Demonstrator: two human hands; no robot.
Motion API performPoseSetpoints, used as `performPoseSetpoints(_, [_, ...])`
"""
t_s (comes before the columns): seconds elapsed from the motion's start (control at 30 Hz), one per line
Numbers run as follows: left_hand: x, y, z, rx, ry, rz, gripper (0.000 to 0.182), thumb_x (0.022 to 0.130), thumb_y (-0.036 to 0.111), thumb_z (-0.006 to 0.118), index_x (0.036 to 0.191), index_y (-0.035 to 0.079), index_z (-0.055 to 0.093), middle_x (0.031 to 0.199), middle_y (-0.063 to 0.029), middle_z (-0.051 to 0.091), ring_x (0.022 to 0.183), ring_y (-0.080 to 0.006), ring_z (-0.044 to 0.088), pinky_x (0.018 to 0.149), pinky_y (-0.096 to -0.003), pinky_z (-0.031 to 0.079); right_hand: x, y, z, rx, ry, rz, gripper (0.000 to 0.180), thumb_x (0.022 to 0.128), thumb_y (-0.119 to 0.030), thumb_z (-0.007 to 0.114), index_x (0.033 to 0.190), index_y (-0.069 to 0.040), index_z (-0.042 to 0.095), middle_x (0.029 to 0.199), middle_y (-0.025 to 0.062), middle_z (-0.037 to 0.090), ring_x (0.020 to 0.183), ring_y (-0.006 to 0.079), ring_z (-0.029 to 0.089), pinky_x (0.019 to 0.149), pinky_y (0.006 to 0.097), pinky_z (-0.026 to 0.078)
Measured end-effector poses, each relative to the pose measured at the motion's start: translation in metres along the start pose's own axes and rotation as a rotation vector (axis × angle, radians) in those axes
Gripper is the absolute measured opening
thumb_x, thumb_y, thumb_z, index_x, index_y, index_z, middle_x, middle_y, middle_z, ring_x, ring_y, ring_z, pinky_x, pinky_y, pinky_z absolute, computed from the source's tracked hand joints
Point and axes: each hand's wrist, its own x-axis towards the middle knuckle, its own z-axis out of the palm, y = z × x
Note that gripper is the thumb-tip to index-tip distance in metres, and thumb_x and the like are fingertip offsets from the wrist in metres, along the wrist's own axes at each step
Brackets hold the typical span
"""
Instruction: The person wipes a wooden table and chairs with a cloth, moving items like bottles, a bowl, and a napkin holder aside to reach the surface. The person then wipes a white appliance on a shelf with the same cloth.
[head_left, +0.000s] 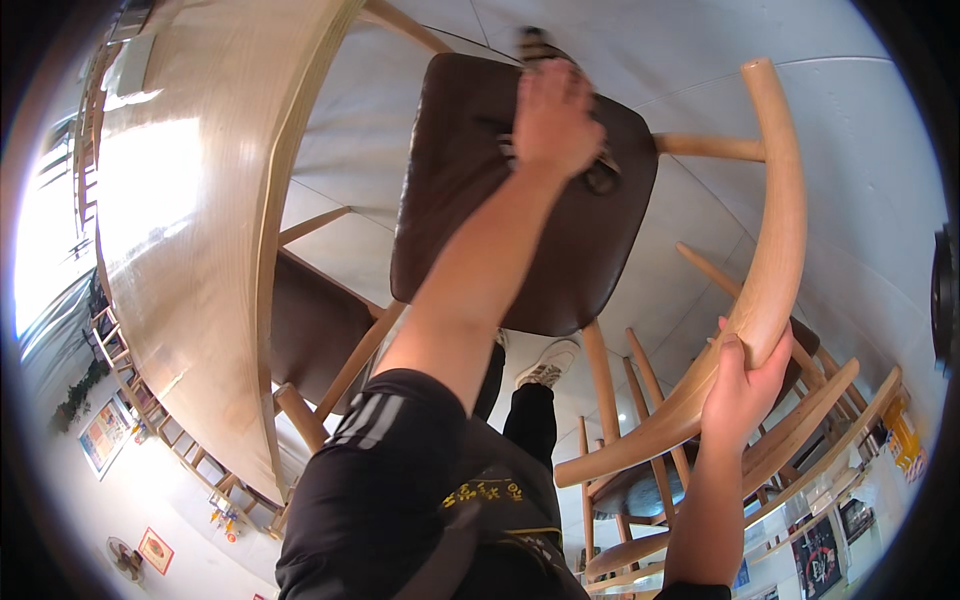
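Observation:
My left hand (559, 124), blurred by motion, is over the dark brown padded seat (480, 202) of a wooden chair. Under it is a dark striped cloth (536, 46), bunched up, with parts showing past the fingers and beside the wrist. The palm side of that hand is hidden. My right hand (746, 382) grips the curved wooden backrest (784, 202) of the same chair, thumb on top and fingers wrapped beneath. The chair stands on a pale tiled floor, its seat between my two arms.
A light wooden table (202, 247) with a glossy top runs along the left. Another brown-seated chair (315, 322) is partly beneath it. Several wooden chairs (795, 420) crowd the lower right. My shoes (551, 364) are just below the seat's near edge.

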Motion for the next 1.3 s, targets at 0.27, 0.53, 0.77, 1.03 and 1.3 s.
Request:
performPoseSetpoints(0.27, [-0.122,0.07,-0.001,-0.152,-0.469,0.749,0.06,0.089,0.029,0.062,0.146,0.011,0.059,0.166,-0.0097,0.037,0.155,-0.0331,0.028,0.131,-0.0477,0.016,0.0,0.0,0.0,0.01,-0.006,0.013,0.061,0.095,-0.003,0.057,0.152,0.003,0.037,0.135,0.0218,0.057,0.116,0.0291,0.069,0.093,0.0365,0.056])
performPoseSetpoints(0.53, [-0.061,-0.095,-0.052,0.12,0.043,0.032,0.056,0.09,0.03,0.064,0.144,0.019,0.062,0.164,-0.0118,0.038,0.156,-0.032,0.027,0.127,-0.0546,0.019,0.004,0.001,-0.003,-0.026,-0.012,-0.007,0.059,0.094,-0.003,0.057,0.15,0.003,0.041,0.135,0.0204,0.058,0.114,0.028,0.07,0.091,0.0366,0.056])
performPoseSetpoints(0.77, [-0.186,0.044,-0.01,-0.19,-0.214,0.475,0.063,0.083,0.041,0.07,0.143,0.024,0.063,0.161,-0.0099,0.042,0.153,-0.0267,0.033,0.128,-0.0538,0.022,0.004,-0.003,-0.001,-0.044,-0.022,-0.058,0.058,0.094,-0.004,0.056,0.149,0.005,0.04,0.135,0.0224,0.06,0.115,0.0285,0.071,0.091,0.0361,0.057])
performPoseSetpoints(1.03, [-0.273,-0.11,-0.044,-0.046,-0.165,0.059,0.06,0.076,0.023,0.069,0.136,0.021,0.068,0.149,-0.008,0.053,0.146,-0.0283,0.044,0.127,-0.0587,0.02,0.006,0.002,-0.004,-0.064,-0.05,-0.083,0.058,0.095,-0.004,0.056,0.15,0.005,0.039,0.128,0.0231,0.065,0.115,0.0284,0.071,0.093,0.0355,0.056])
performPoseSetpoints(1.3, [-0.169,-0.136,-0.029,-0.15,0.213,-0.243,0.066,0.082,0.022,0.065,0.147,0.015,0.058,0.166,-0.0176,0.036,0.153,-0.0372,0.034,0.127,-0.0528,0.026,0.005,0.002,-0.002,-0.013,-0.034,0.004,0.06,0.093,-0.003,0.056,0.15,0.004,0.039,0.129,0.0227,0.066,0.116,0.0259,0.07,0.093,0.0341,0.055])
